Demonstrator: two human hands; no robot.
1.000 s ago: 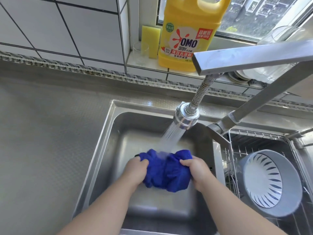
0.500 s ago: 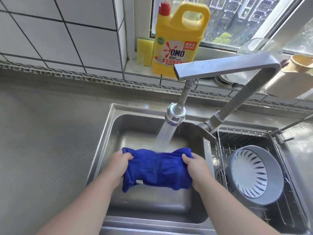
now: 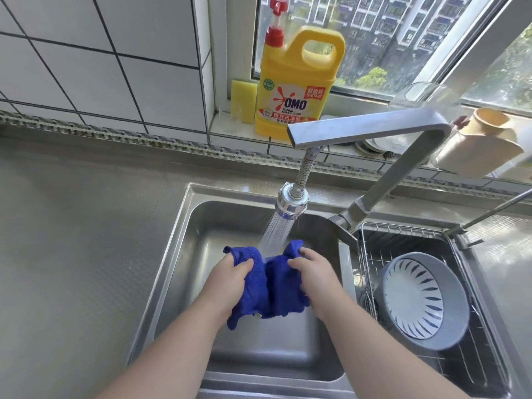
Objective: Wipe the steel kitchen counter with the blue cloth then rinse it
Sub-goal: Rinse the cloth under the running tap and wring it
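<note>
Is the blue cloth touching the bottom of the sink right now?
Apart. The head view shows the blue cloth held up, bare sink floor visible under its hanging edge.

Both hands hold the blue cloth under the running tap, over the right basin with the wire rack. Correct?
Not quite. The head view shows both the left hand and the right hand gripping the blue cloth under the running tap, but over the left basin. The wire rack with the bowl sits in the right one.

above sink point(image 3: 184, 226): faucet point(image 3: 374, 133) overhangs | right: rack point(image 3: 374, 240), bowl point(image 3: 423, 298) | left: open counter point(image 3: 72, 254)
</note>
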